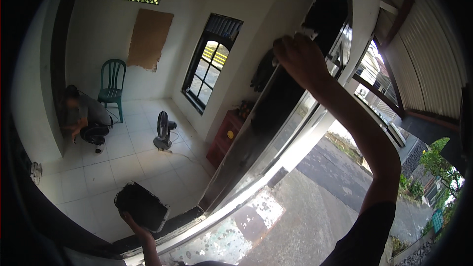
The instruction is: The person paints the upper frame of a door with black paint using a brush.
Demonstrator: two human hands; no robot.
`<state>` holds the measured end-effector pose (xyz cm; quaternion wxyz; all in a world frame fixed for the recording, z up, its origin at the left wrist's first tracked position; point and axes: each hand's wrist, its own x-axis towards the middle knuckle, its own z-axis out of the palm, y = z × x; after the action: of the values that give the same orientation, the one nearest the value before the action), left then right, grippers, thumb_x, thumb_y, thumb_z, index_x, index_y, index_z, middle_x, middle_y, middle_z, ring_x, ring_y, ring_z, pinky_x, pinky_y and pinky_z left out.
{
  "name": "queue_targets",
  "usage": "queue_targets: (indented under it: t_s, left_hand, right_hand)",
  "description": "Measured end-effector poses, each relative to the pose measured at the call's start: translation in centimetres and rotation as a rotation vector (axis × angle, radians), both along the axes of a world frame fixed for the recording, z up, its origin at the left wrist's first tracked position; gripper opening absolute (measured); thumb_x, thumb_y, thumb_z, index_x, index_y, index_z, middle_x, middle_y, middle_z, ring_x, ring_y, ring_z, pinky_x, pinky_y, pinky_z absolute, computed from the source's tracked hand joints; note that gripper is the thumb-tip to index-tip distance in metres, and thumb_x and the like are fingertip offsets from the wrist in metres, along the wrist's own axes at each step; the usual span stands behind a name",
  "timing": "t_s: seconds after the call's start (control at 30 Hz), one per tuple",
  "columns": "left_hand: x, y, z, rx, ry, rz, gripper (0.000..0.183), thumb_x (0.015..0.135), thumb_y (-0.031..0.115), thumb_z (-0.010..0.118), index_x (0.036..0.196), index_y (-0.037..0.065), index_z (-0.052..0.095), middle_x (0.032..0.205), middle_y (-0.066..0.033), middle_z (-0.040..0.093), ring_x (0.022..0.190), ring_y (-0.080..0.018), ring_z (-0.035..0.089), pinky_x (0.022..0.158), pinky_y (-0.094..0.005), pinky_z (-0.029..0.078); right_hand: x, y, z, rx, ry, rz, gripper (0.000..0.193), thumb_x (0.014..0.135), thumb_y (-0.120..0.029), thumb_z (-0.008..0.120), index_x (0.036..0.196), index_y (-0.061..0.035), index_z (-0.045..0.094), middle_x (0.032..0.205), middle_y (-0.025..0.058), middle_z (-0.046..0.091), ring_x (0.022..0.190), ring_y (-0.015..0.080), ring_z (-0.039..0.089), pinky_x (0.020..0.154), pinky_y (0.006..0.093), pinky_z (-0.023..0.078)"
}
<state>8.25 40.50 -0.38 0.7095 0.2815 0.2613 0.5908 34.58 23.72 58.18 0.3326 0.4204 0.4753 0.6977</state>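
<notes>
Low in the view, my left hand (134,224) holds a shallow black tray (143,206) from below, its rim pale along one edge. The inside of the tray looks dark all over. My right hand (301,59) is raised high to the right, its fingers closed at the upper part of a dark door panel (276,101). Whatever sits in those fingers is too small and shadowed to name. Beyond the hand is a black patch with a ragged edge (320,19).
Inside the white-tiled room, a person (91,118) crouches at the left wall. A green plastic chair (113,86), a standing fan (162,130) and a red cabinet (224,138) stand there. A barred window (212,64) is behind. Right of the threshold lies a concrete path (305,202).
</notes>
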Motion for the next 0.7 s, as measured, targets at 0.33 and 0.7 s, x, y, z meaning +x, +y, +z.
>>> queue_targets:
  t_s: [0.33,0.7]
  left_hand:
    - [-0.6,-0.3,1.1,-0.01,0.046,-0.056,0.066,0.098,0.049,0.038,0.148,0.01,0.022,0.148,-0.0128,0.028,0.137,-0.0266,0.029,0.113,-0.0421,0.024]
    - [0.1,-0.6,3.1,-0.054,0.057,-0.06,0.063,0.097,0.051,0.041,0.146,0.014,0.028,0.144,-0.0078,0.036,0.134,-0.0237,0.034,0.111,-0.0411,0.026]
  right_hand:
    - [-1.0,1.3,2.6,0.106,0.003,-0.052,0.012,0.068,-0.015,0.067,0.065,-0.0096,0.056,0.07,0.0032,0.053,0.069,0.0166,0.058,0.063,0.0283,0.053]
    - [-1.0,-1.2,1.2,0.074,-0.021,-0.012,0.013,0.066,-0.014,0.067,0.065,-0.0096,0.055,0.072,0.0036,0.052,0.068,0.0156,0.055,0.062,0.0276,0.052]
